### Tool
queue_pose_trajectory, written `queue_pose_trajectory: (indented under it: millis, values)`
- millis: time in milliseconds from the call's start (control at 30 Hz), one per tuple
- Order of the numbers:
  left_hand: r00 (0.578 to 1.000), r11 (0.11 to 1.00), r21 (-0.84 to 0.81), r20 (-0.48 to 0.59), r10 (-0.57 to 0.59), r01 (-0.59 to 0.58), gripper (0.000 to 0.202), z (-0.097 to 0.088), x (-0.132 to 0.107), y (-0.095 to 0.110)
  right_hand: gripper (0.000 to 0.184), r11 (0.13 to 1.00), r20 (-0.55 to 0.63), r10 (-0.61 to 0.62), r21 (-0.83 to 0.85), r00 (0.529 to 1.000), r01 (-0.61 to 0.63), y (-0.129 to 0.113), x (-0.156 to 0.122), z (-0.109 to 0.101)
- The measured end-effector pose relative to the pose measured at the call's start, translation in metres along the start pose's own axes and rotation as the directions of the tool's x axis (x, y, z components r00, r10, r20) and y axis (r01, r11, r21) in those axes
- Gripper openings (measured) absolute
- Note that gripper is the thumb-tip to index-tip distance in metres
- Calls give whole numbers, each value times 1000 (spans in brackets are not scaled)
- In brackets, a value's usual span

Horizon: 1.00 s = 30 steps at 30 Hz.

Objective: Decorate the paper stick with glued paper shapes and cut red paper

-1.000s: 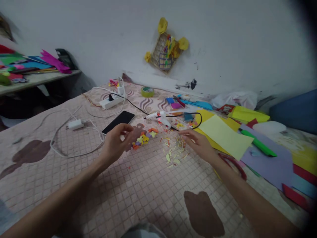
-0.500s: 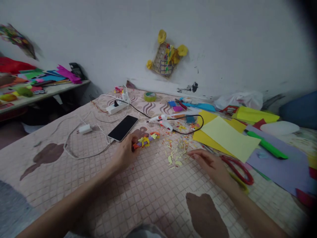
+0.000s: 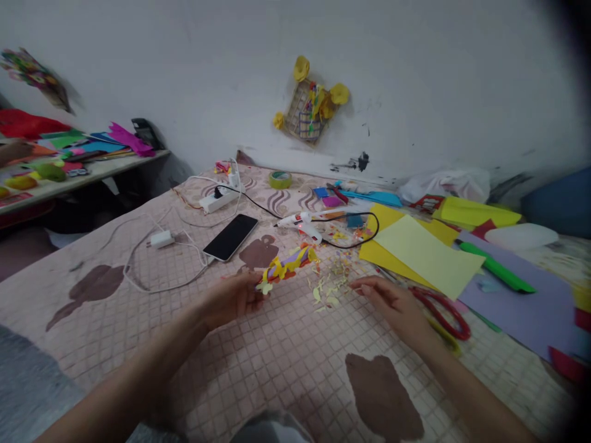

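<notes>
My left hand (image 3: pixel 237 300) is closed around one end of a purple paper roll (image 3: pixel 290 263) trimmed with yellow, orange and pale cut-out pieces. The roll is held at a slant, its far end tipped up and to the right, near the glue gun. To the right, my right hand (image 3: pixel 385 301) is low over the table beside a scatter of pale yellow paper scraps (image 3: pixel 331 301). Its thumb and index finger are drawn together at the tips; anything between them is too small to make out. Red-handled scissors (image 3: pixel 446 317) lie close by that wrist.
A white glue gun (image 3: pixel 302 224) with a black cord lies behind the roll. Left are a phone (image 3: pixel 231 237), a charger (image 3: pixel 161 239) and a power strip (image 3: pixel 219 199). Yellow sheets (image 3: pixel 427 255), a purple sheet (image 3: pixel 521 307) and a green roll (image 3: pixel 501 267) cover the right side. Green tape (image 3: pixel 280 179) stands behind.
My left hand has come nearer and turned the roll, so different yellow cut-outs face me and its far end points more upward. My right hand has hardly moved.
</notes>
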<state>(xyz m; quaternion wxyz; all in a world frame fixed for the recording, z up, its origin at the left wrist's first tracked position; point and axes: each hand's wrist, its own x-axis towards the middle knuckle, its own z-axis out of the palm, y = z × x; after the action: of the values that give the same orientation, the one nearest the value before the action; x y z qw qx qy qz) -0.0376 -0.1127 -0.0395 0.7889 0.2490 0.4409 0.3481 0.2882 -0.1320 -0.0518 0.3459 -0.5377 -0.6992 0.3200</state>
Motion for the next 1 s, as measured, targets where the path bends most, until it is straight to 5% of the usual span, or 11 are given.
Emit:
queue_pose_trajectory:
  millis: [300,533,800,1000]
  values:
    - [999,994,-99,2,49,-49,8,7,-1,-7,24,1000,4,-8,30,1000,8,0,-1,0]
    - [998,983,-177,26,-48,52,3,20,-5,-3,25,999,16,-15,53,1000,14,-5,-1,2]
    - [969,976,-188,240,-60,107,8,53,14,-5,22,979,-33,-1,202,999,8,-10,-6,1]
    - [949,983,-127,302,-87,131,7,87,26,-5,25,884,-235,129,468,963,-5,-26,-11,0]
